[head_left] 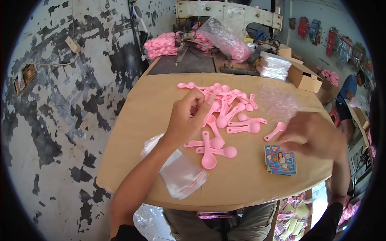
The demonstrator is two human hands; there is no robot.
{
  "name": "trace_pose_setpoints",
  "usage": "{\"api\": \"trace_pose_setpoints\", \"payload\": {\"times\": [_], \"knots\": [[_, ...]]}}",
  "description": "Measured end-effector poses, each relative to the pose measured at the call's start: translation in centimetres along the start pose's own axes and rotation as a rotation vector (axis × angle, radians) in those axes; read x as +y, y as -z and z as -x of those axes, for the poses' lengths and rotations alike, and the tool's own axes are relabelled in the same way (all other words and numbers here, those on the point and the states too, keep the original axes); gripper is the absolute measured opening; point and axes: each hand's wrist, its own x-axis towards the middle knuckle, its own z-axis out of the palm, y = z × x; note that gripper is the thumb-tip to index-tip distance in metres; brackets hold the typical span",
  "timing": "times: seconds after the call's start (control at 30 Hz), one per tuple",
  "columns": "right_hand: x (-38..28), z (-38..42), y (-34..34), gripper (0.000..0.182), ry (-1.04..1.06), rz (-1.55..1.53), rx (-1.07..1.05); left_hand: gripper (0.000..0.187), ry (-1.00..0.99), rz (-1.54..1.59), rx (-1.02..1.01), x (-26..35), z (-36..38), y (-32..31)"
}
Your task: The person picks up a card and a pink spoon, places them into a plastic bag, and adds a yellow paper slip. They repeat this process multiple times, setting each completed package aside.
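Observation:
My left hand [188,116] is held over the left side of a heap of pink measuring spoons [229,114], its fingers curled and pressed together. Whatever is in that grip, if anything, I cannot make out. Smeared by motion, my right hand [313,134] hangs above the right of the table, close to a lone pink spoon [276,131] and a small stack of blue printed cards [280,160]. Several spoons lie crossed nearer to me, one with its bowl [208,161] facing up. Beneath my left forearm rests a fanned stack of clear plastic bags [183,176].
Brown paper covers the table [241,184]. Thin clear strands [279,103] lie at its right rear. Behind stand a pale machine [229,14], a filled plastic bag [227,40] and a cardboard box [304,76]. A peeling wall is left; a person [348,90] is far right.

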Motion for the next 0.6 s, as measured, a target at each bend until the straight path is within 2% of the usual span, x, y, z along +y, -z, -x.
{"api": "trace_pose_setpoints", "payload": {"times": [0.1, 0.17, 0.23, 0.33, 0.43, 0.53, 0.6], "knots": [[-3.9, -6.0, -5.4, 0.025, 0.291, -0.069, 0.070, 0.023, -0.379, -0.379, -0.145, -1.0, -0.3, 1.9], [-6.0, -9.5, -9.7, 0.029, 0.342, -0.006, 0.270, 0.021, -0.282, -0.477, -0.143, -1.8, -0.6, 2.7], [-7.1, -13.0, -12.6, 0.034, 0.344, 0.111, 0.259, 0.019, -0.158, -0.522, -0.150, -2.4, -0.8, 3.5], [-7.2, -15.9, -14.6, 0.033, 0.337, 0.036, 0.157, 0.020, -0.177, -0.562, -0.123, -3.0, -1.3, 4.2], [-6.2, -16.6, -13.3, 0.031, 0.282, -0.299, -0.177, 0.023, -0.190, -0.539, -0.086, -2.9, -1.7, 4.4], [-4.9, -16.9, -13.9, 0.018, 0.333, -0.366, -0.231, 0.027, -0.221, -0.504, -0.095, -3.9, -1.7, 4.5], [-4.6, -16.9, -13.7, 0.015, 0.377, -0.318, -0.170, 0.028, -0.192, -0.537, -0.108, -4.1, -1.6, 4.5]]}}
